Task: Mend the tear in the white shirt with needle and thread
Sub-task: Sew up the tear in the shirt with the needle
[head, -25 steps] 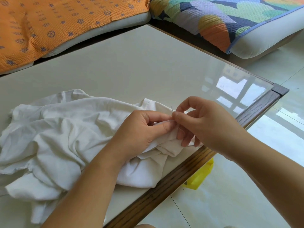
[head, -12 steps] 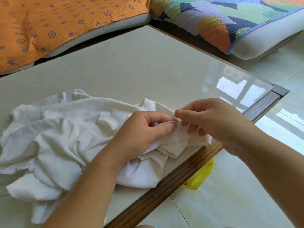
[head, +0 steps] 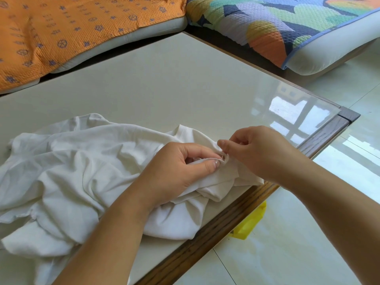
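Observation:
The white shirt (head: 82,171) lies crumpled on the pale glass-topped table (head: 164,89), bunched toward the near right edge. My left hand (head: 178,169) grips a fold of the shirt, thumb and forefinger pinching the cloth at the seam. My right hand (head: 255,151) is just right of it, fingertips meeting the left thumb, pinching a thin needle (head: 223,155) that pokes into the fold. Only a sliver of the needle shows. No thread can be made out.
The table's wooden edge (head: 226,221) runs diagonally just below the shirt. A yellow object (head: 250,221) lies on the tiled floor under that edge. An orange cushion (head: 72,27) and a multicoloured cushion (head: 287,27) border the far side.
My right hand has dropped from above the fold, where the needle stuck up, down to the cloth by my left thumb. The left hand and shirt have barely moved.

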A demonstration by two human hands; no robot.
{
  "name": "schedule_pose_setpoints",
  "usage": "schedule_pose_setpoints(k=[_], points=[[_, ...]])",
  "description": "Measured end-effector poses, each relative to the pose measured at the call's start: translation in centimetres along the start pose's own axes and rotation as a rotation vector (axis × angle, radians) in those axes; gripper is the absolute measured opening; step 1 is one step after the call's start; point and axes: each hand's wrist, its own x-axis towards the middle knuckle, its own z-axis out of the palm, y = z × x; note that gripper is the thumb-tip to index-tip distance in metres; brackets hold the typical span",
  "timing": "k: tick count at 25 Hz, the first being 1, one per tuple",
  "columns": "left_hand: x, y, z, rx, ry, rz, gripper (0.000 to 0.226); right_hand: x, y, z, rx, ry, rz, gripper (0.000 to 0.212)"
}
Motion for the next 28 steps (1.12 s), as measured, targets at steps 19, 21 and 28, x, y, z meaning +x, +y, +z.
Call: schedule_pose_setpoints(k=[19,21,28], points=[[0.3,-0.2,0.2,0.094,0.03,0.145,0.014,-0.7,-0.5,-0.7,0.219,-0.064,0.079,0.036],[0.2,-0.2,0.2,0.089,0.035,0.136,0.013,-0.7,-0.4,-0.8,0.283,-0.09,0.104,0.026],[0.1,-0.1,-0.1,0.123,0.016,0.059,0.011,0.7,0.3,-3.2,1.405,-0.104,0.18,0.011]])
